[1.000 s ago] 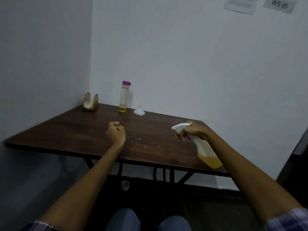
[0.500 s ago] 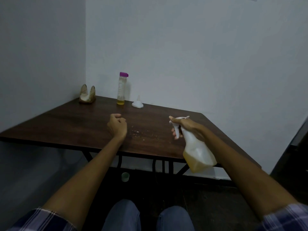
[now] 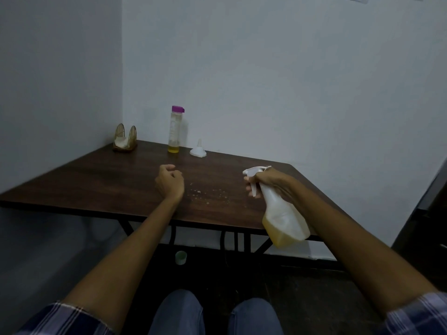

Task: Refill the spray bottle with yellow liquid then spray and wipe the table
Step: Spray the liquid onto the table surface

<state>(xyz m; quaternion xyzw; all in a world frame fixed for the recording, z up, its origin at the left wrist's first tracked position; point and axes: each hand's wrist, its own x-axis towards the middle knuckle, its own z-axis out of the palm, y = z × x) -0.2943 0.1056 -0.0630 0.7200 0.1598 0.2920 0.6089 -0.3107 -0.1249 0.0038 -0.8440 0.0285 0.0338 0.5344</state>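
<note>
At the far left corner of my view a gold wire napkin holder [image 3: 125, 139] stands upright with white napkins in it. On the floor beneath lies a small pale green cup [image 3: 181, 257], between black metal legs [image 3: 238, 240]. My blue-jeaned knees [image 3: 215, 313] fill the lower edge.

Obstacles sit at the far edge only.
Napkin holder [image 3: 125, 140], capped bottle [image 3: 175, 129] and funnel [image 3: 198, 149] line the far-left table [image 3: 96, 180]; near and right stretches lie open.
</note>
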